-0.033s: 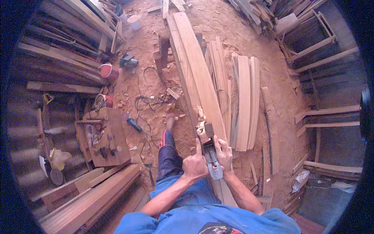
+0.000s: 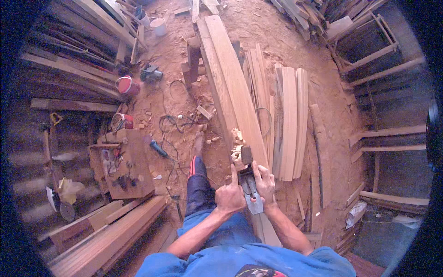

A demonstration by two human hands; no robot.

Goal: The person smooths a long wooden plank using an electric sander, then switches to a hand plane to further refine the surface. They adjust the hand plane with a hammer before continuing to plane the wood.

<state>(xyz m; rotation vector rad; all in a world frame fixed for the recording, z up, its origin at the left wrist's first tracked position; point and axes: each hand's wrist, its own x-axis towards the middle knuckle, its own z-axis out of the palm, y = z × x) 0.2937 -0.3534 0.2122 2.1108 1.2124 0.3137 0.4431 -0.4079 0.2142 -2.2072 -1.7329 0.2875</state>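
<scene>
A long wooden plank runs away from me over a dark wooden trestle, with a narrower strip of wood along its left side. On its near end rests a hand plane with a metal blade. My left hand is closed round the plane's left side, its index finger stretched forward along the body. From the right, my right hand grips the other side, index finger likewise forward. Curled wood shavings are heaped at the plane's front. The plane's sole is hidden.
Several boards lie right of the plank. A wooden box with tools stands left, near a blue-black power tool and loose cables. Red buckets and a green power tool sit farther off. Stacked beams lie near left.
</scene>
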